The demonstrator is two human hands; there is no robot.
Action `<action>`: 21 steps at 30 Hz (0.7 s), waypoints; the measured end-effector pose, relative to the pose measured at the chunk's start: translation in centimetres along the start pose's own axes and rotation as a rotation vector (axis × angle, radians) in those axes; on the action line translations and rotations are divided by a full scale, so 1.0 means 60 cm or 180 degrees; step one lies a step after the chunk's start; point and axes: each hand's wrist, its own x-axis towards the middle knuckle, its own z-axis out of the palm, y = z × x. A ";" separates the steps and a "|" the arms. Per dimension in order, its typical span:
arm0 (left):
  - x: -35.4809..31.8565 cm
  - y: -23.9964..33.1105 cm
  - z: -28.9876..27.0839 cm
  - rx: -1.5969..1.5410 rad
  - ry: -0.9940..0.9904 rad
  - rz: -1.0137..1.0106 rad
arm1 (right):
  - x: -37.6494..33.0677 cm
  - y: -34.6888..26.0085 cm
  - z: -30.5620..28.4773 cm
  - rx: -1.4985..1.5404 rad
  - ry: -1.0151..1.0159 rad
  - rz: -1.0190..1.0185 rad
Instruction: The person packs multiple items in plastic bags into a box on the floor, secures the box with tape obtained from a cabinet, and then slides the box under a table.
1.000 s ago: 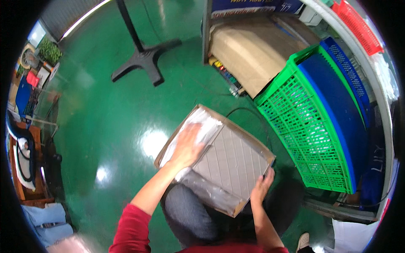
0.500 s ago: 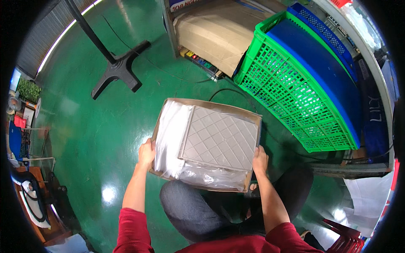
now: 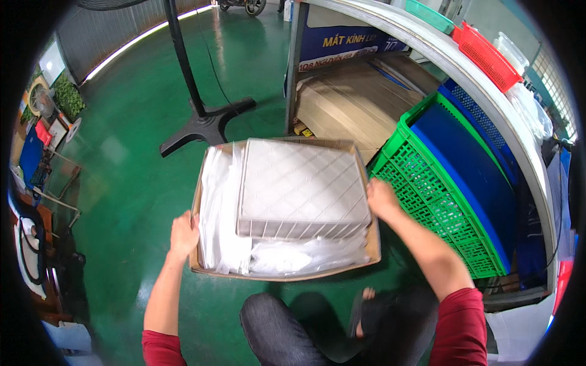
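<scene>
A shallow open cardboard box [image 3: 373, 251] is between my hands, in front of my knees. My left hand [image 3: 183, 234] is closed on its left side wall, and my right hand [image 3: 383, 199] grips the right side wall; fingertips of both are partly hidden. Inside, a grey plastic block-like tray [image 3: 302, 186] with a diamond grid of ridges takes up the upper right part. Clear plastic bags [image 3: 308, 255] lie along the near side, with more whitish plastic sheets [image 3: 217, 210] down the left. The box appears lifted off the floor.
A black stand base [image 3: 207, 122] stands on the green floor [image 3: 122, 213] beyond the box. To the right, a green crate [image 3: 427, 198] with a blue panel [image 3: 467, 165] sits under a table with flattened cardboard [image 3: 348, 100]. Red basket [image 3: 488, 58] on top.
The box has come up and away from my legs, shifting left and looking larger, with both hands still on its sides. My view has tilted upward, showing more of the table and floor beyond.
</scene>
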 end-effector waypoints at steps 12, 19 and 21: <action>0.135 0.230 -0.182 -0.0451 0.0484 -0.0485 | 0.383 -0.025 -0.269 0.0069 0.0375 -0.1249; 0.230 0.294 -0.136 -0.1025 0.0614 -0.0576 | 0.594 0.045 -0.252 -0.0092 0.1012 -0.1663; 0.266 0.331 -0.109 -0.0919 0.0581 -0.0583 | 0.664 0.114 -0.232 -0.0528 0.1672 -0.1730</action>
